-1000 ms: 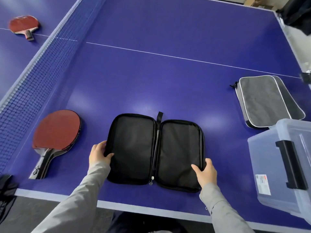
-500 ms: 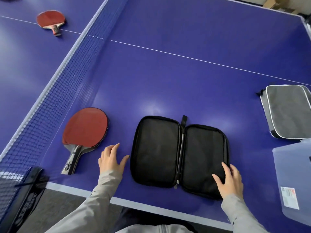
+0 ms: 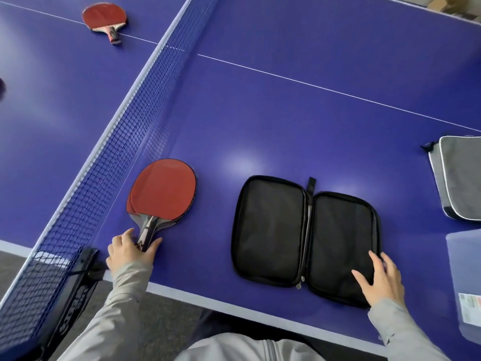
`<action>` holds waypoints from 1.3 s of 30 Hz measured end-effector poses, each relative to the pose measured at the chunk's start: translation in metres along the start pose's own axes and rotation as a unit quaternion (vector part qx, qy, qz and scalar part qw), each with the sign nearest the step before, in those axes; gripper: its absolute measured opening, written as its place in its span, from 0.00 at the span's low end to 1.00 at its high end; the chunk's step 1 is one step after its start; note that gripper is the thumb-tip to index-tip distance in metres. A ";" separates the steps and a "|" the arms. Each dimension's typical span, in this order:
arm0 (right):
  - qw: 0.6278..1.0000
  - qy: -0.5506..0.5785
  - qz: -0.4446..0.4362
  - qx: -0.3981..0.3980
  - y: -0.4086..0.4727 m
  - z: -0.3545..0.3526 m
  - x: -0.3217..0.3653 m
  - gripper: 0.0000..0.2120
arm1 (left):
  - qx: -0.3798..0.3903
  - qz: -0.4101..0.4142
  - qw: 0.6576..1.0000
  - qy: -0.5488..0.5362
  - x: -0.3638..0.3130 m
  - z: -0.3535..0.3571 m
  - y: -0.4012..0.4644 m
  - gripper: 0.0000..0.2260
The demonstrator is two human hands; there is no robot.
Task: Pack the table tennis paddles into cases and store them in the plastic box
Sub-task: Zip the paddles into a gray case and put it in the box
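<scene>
A black paddle case (image 3: pixel 304 233) lies unzipped and spread flat near the table's front edge. My right hand (image 3: pixel 380 278) rests flat on its right half, fingers apart. Left of the case, by the net, two red paddles (image 3: pixel 162 190) lie stacked on the table. My left hand (image 3: pixel 130 252) has its fingers closed around their dark handle. Another red paddle (image 3: pixel 105 18) lies beyond the net at the far left. A corner of the clear plastic box (image 3: pixel 466 277) shows at the right edge.
A closed grey case with white piping (image 3: pixel 458 175) lies at the right, behind the box. The net (image 3: pixel 117 142) runs diagonally from the black clamp post (image 3: pixel 86 267) at the table's front edge. Blue table surface (image 3: pixel 286 113) extends behind the case.
My left hand left the case's left edge, moved left and took hold of the paddle handle. My right hand slid flat onto the case's right half. The view shifted left.
</scene>
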State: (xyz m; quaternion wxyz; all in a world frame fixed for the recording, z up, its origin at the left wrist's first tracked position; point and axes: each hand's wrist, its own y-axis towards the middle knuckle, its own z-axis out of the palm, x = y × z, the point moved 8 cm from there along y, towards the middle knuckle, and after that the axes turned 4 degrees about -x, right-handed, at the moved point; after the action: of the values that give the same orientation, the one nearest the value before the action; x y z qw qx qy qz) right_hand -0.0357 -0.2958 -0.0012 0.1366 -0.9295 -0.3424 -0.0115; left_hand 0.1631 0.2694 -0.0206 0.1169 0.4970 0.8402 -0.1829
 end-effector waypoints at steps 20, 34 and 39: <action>0.997 -0.056 0.024 0.046 -0.012 -0.002 -0.026 0.32 | 0.020 0.019 0.996 -0.086 -0.007 0.003 0.000 0.17; 0.991 -0.036 -0.102 0.075 0.007 0.011 -0.062 0.32 | 0.024 0.005 0.992 -0.127 -0.122 0.054 -0.142 0.14; 0.982 -0.054 -0.167 0.066 0.013 0.015 -0.058 0.33 | 0.042 0.033 0.984 -0.173 -0.197 0.095 -0.224 0.13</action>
State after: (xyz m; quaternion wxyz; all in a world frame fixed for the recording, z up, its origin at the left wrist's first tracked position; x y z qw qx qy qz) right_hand -0.0732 -0.3385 -0.0251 0.1748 -0.8477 -0.4994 0.0385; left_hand 0.0619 -0.0256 0.0112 0.2455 0.4900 0.7821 -0.2968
